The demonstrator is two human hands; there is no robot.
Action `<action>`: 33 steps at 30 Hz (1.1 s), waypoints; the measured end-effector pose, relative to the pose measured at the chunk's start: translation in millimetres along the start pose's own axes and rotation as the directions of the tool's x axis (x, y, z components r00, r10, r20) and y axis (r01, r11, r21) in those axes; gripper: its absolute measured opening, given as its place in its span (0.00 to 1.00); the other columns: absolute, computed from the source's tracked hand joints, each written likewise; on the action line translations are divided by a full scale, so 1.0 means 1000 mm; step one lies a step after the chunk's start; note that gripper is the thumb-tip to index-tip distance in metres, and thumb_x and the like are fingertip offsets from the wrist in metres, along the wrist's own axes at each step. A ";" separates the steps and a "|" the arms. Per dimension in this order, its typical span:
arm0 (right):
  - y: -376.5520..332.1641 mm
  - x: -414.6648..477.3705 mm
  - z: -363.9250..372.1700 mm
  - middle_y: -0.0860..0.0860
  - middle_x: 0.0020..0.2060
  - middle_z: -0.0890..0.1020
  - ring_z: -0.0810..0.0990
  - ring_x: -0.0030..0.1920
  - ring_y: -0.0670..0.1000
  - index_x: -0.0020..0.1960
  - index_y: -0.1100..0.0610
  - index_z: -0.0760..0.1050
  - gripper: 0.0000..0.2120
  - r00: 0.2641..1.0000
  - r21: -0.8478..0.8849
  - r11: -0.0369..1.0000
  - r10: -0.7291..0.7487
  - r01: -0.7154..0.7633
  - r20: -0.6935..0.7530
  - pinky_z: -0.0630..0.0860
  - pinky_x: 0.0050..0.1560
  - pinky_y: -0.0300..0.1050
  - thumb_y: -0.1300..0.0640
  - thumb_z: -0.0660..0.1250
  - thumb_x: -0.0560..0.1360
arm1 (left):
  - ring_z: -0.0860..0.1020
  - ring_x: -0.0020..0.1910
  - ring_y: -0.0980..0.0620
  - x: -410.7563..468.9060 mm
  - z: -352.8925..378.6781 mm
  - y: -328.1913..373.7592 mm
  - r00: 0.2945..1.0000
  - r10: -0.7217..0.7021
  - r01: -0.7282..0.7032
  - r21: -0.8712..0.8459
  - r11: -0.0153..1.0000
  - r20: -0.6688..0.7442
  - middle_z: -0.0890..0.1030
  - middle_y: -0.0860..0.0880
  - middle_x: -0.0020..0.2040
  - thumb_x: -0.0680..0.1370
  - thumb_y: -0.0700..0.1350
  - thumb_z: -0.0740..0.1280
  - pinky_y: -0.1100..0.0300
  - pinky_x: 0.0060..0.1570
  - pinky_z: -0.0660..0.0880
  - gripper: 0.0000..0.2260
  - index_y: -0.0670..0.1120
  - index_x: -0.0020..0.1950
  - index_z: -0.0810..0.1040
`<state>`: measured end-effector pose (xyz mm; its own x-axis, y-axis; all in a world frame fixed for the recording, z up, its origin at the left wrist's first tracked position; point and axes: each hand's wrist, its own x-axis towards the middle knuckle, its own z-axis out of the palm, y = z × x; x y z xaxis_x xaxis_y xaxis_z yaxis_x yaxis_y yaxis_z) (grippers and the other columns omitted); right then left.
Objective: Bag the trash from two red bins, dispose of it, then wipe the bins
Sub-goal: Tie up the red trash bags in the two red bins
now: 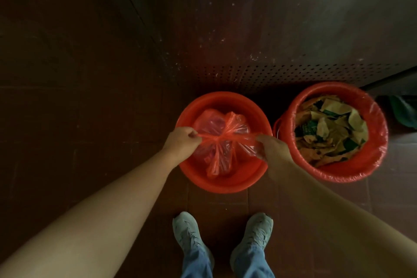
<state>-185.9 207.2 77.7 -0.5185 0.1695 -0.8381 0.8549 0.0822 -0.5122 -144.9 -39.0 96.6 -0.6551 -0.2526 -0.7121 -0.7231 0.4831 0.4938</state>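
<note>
Two red bins stand side by side on a dark floor. The left bin [198,178] holds a translucent red plastic bag [220,128] gathered at its top. My left hand [181,140] pinches one stretched end of the bag, and my right hand [272,149] grips the opposite end; the plastic is pulled taut between them over the bin's middle. The right bin [374,119] is lined with a red bag folded over its rim and is filled with crumpled brown paper and cardboard trash [330,130].
A perforated metal panel [293,70] rises just behind the bins. A dark green object [404,110] lies right of the right bin. My two grey shoes [223,232] stand on the floor just in front of the left bin. Dark floor tiles [79,108] stretch to the left.
</note>
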 end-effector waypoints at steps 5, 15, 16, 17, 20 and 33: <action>-0.013 -0.014 0.016 0.56 0.44 0.87 0.85 0.51 0.57 0.41 0.56 0.86 0.04 0.984 0.028 0.993 -0.117 0.114 0.132 0.79 0.58 0.55 0.58 0.72 0.72 | 0.82 0.55 0.45 -0.011 0.005 0.016 0.991 -0.060 0.108 -0.460 0.882 0.117 0.85 0.43 0.51 0.78 0.40 0.69 0.48 0.64 0.76 0.05 0.40 0.49 0.82; -0.030 -0.029 0.035 0.52 0.33 0.84 0.81 0.32 0.46 0.54 0.62 0.84 0.14 0.924 -0.087 0.989 -0.078 0.119 0.375 0.80 0.37 0.38 0.70 0.60 0.77 | 0.82 0.56 0.48 -0.019 0.000 0.015 0.975 0.024 0.145 -0.711 0.688 0.222 0.84 0.44 0.49 0.78 0.31 0.58 0.56 0.56 0.77 0.15 0.43 0.39 0.81; -0.030 -0.030 0.037 0.53 0.34 0.84 0.82 0.33 0.47 0.56 0.62 0.83 0.16 0.909 -0.146 0.978 -0.079 0.151 0.410 0.82 0.41 0.41 0.72 0.59 0.78 | 0.83 0.54 0.49 -0.020 -0.001 0.014 0.968 0.038 0.150 -0.698 0.700 0.246 0.84 0.45 0.48 0.79 0.31 0.60 0.57 0.54 0.77 0.15 0.44 0.39 0.81; -0.029 -0.032 0.039 0.56 0.37 0.85 0.82 0.36 0.49 0.61 0.62 0.81 0.18 0.894 -0.216 0.957 -0.081 0.194 0.442 0.82 0.46 0.45 0.72 0.58 0.79 | 0.83 0.53 0.50 -0.020 -0.001 0.012 0.960 0.051 0.159 -0.686 0.711 0.275 0.84 0.46 0.47 0.79 0.32 0.61 0.57 0.53 0.77 0.15 0.45 0.40 0.82; -0.021 -0.033 0.042 0.64 0.50 0.85 0.83 0.44 0.56 0.72 0.59 0.74 0.23 0.868 -0.404 0.855 -0.100 0.325 0.487 0.82 0.55 0.53 0.72 0.57 0.81 | 0.84 0.48 0.52 -0.021 0.000 0.006 0.933 0.043 0.213 -0.642 0.736 0.358 0.85 0.47 0.45 0.80 0.32 0.64 0.59 0.51 0.77 0.12 0.46 0.46 0.84; -0.017 -0.033 0.053 0.46 0.42 0.85 0.85 0.39 0.48 0.56 0.50 0.82 0.12 0.776 -0.544 0.608 -0.202 0.578 0.598 0.81 0.42 0.38 0.64 0.67 0.78 | 0.81 0.45 0.51 -0.027 0.008 0.009 0.942 -0.056 0.214 -0.466 0.859 0.330 0.86 0.46 0.42 0.74 0.48 0.76 0.56 0.48 0.74 0.13 0.40 0.51 0.86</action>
<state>-184.6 148.5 104.6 -0.5860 -0.4720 -0.6586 0.2300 0.6825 -0.6937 -132.5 -21.4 116.5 -0.5045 0.0113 -0.8633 -0.8632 -0.0296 0.5041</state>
